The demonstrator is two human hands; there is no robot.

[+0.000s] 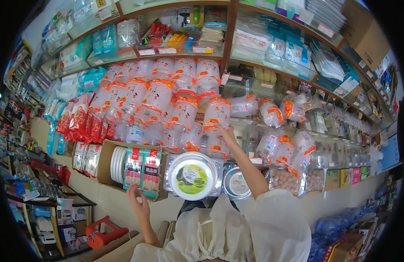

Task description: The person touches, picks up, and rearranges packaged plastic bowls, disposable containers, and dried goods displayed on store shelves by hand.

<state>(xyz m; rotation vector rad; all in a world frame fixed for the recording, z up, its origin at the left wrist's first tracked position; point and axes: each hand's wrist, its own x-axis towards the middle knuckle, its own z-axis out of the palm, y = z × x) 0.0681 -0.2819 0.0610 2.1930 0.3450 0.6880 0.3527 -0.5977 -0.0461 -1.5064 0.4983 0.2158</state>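
My right hand reaches up to the stacked cups. Its fingers are at the lower end of a pack of clear plastic cups in an orange-and-clear wrapper, and seem to grip it. Many similar cup packs are piled to the left of it. Lower down, my left hand is open with fingers apart and loosely bent. It is just below packs of disposable chopsticks in a cardboard box, and seems to hold nothing. Whether its fingertips touch the packs I cannot tell.
Round foil trays in plastic wrap stand in front of me. Loose cup packs lie on the right shelf. Red packets hang at the left. A red stool stands on the floor, and bottled water at lower right.
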